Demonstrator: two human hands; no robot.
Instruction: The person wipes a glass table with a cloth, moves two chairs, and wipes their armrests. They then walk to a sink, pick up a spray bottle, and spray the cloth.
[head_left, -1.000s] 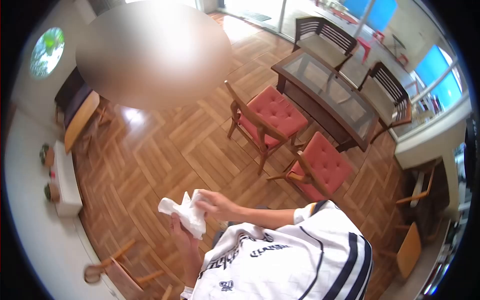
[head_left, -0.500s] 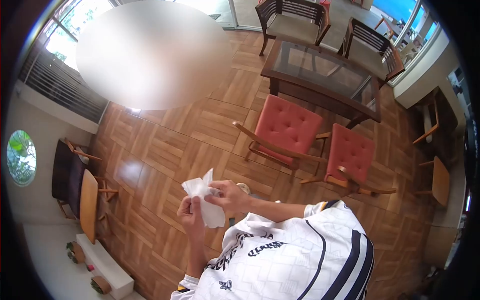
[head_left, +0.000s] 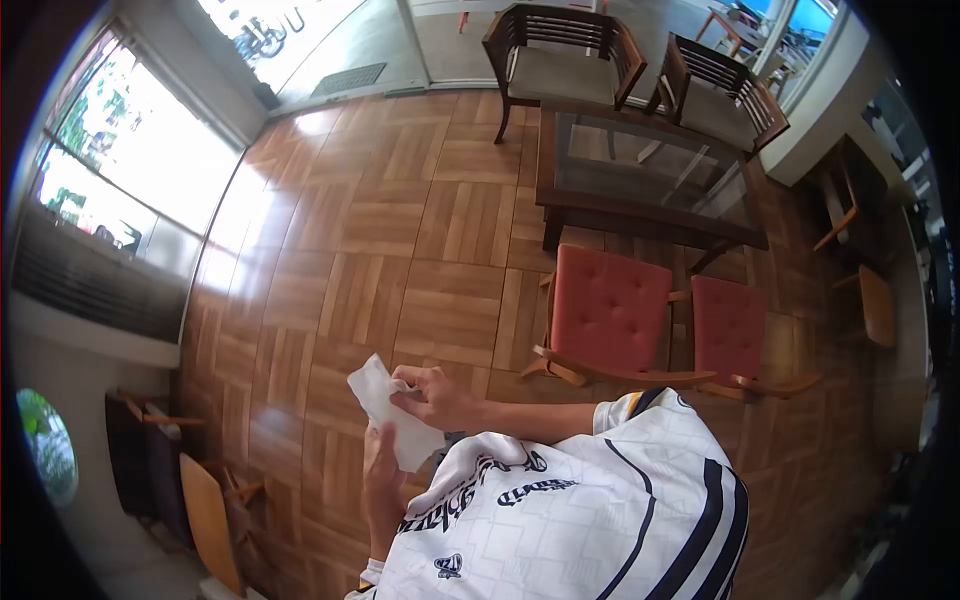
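Observation:
A thin white sheet, which looks like a tissue [head_left: 412,452], is stretched between my two hands in front of my shirt. My right hand [head_left: 428,396] pinches its upper part, with the fingers curled over the edge. Lower down, my left hand [head_left: 381,462] holds the tissue along its left side, the thumb pointing up against it. The left fingers are partly hidden behind the thumb and the sheet. One corner of the tissue sticks up at the upper left, and its lower end hangs near my shirt [head_left: 560,510].
Two red cushioned chairs [head_left: 610,310] stand ahead to the right, by a dark glass-topped table [head_left: 650,150]. Dark wooden armchairs [head_left: 565,75] are behind it. A wooden chair [head_left: 210,520] stands at the lower left. Parquet floor [head_left: 450,230] stretches toward the glass doors.
My view has turned, so the chairs and table appear shifted. The tissue, bunched before, is now more spread out. My left hand has gone from a tight pinch to a straighter hold.

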